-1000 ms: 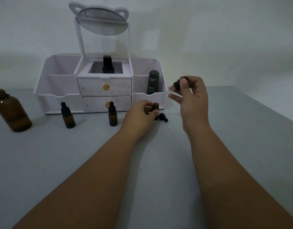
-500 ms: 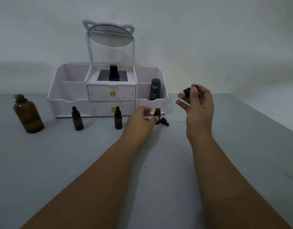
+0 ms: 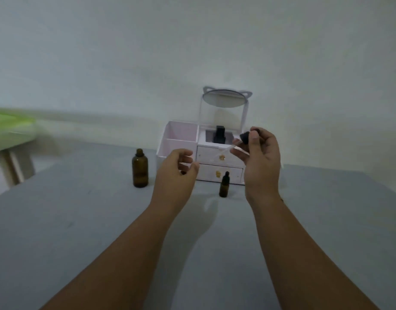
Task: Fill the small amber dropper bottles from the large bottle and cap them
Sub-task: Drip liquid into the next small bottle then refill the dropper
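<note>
The dropper cap (image 3: 245,138) is up in the air in front of the white organiser (image 3: 180,139), pinched at its black bulb between the thumb and fingertips of the right hand (image 3: 260,159). Its glass pipette slants down and to the left, towards the left hand (image 3: 176,170). That hand hovers above the table with its fingers loosely curled. A small dark shape shows between thumb and fingers, and I cannot tell whether the hand holds it or it merely sits behind. One small amber dropper bottle (image 3: 224,186) stands capped and upright between the two wrists, just in front of the lower drawer and touched by neither hand. The large amber bottle (image 3: 140,169) stands upright to the left of the left hand, with a gap of bare surface between them. The organiser carries an oval mirror (image 3: 225,98) on a frame and a black item (image 3: 219,136) in its top well. The grey table (image 3: 92,220) spreads wide around both forearms, its left edge slanting away near a blurred green surface (image 3: 9,130).
</note>
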